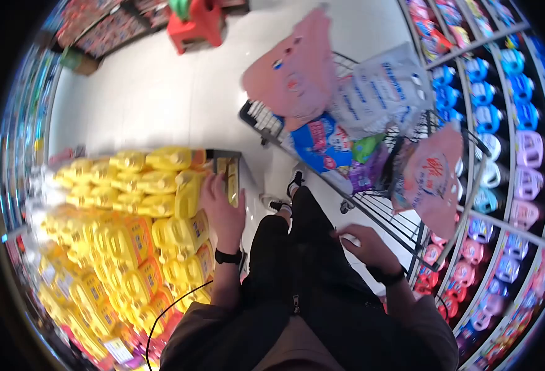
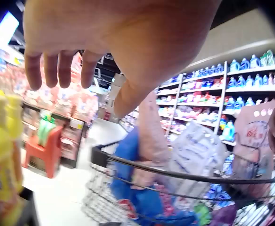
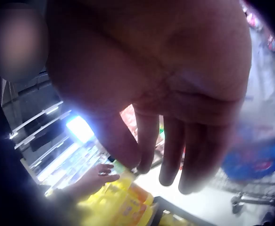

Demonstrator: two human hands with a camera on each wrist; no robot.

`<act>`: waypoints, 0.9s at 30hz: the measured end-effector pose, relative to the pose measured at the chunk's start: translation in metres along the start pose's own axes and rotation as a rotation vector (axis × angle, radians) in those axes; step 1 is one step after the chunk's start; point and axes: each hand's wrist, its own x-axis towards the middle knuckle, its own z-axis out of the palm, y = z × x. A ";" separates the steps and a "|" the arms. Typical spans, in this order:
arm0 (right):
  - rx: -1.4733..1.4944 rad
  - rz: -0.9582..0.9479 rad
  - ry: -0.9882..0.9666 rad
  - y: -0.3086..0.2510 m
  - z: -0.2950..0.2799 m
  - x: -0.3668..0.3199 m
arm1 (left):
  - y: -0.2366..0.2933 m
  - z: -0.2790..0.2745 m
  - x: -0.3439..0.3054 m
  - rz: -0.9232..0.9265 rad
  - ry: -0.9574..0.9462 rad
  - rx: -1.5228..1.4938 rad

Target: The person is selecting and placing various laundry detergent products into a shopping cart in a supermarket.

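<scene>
My left hand (image 1: 223,210) hovers beside the front corner of a stack of yellow jugs (image 1: 189,191), fingers spread and holding nothing. In the left wrist view the left fingers (image 2: 64,68) hang relaxed, with the shopping cart (image 2: 189,173) beyond them. My right hand (image 1: 366,244) hangs by my thigh, between my leg and the cart. Its fingers (image 3: 172,153) dangle loosely with nothing in them. Inside the cart lie a pink bag (image 1: 294,74), a white printed bag (image 1: 377,89), a blue package (image 1: 322,143) and a second pink bag (image 1: 430,176).
Shelves of detergent bottles (image 1: 489,117) line the right side, close behind the cart. A red plastic stool (image 1: 195,28) stands ahead on the pale floor (image 1: 161,86). At left, the jugs rise in a wide display with a dark-edged corner (image 1: 223,154).
</scene>
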 end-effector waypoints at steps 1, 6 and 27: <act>-0.020 0.157 -0.032 0.002 -0.022 -0.033 | 0.018 0.015 0.005 0.024 -0.126 -0.118; 0.355 0.793 0.326 0.056 -0.103 -0.205 | 0.109 0.093 0.027 0.081 -0.484 -0.246; 0.246 0.614 1.198 0.220 -0.216 -0.233 | 0.235 0.231 0.012 -0.098 -0.087 -0.199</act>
